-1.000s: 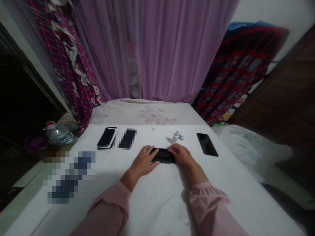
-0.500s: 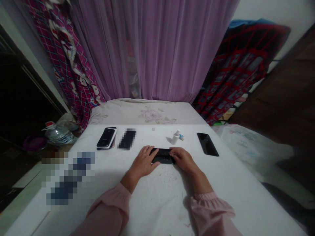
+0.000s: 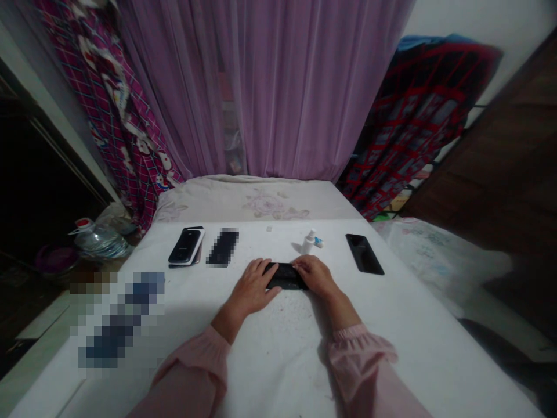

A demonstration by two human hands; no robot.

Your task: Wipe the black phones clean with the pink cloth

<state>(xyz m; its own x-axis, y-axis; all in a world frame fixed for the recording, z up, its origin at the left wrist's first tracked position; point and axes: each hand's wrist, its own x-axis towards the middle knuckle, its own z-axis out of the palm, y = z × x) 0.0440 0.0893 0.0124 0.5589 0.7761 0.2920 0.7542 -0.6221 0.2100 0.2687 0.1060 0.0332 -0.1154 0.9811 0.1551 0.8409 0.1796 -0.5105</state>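
Observation:
A black phone (image 3: pixel 285 276) lies sideways on the white-covered table in front of me. Its left end is gripped by my left hand (image 3: pixel 251 288), with the thumb along the near edge and the fingers over the far side. My right hand (image 3: pixel 319 280) is closed in a pinch over the phone's right part, near its upper edge. Whatever those fingertips hold, if anything, is too small to make out. Just beyond the right hand stands a small white spray bottle (image 3: pixel 308 241), with a little blue and white object (image 3: pixel 319 242) beside it.
Stacked phones (image 3: pixel 186 246) lie at the left, beside a blurred dark item (image 3: pixel 223 248). Another black phone (image 3: pixel 364 253) rests at the right. A pixelated patch (image 3: pixel 122 319) covers the table's left edge. Purple curtains (image 3: pixel 287 87) hang behind; a water jug (image 3: pixel 99 238) stands left.
My right hand has slid left along the phone, still pinched. My left hand keeps its hold. The whole view has shifted slightly.

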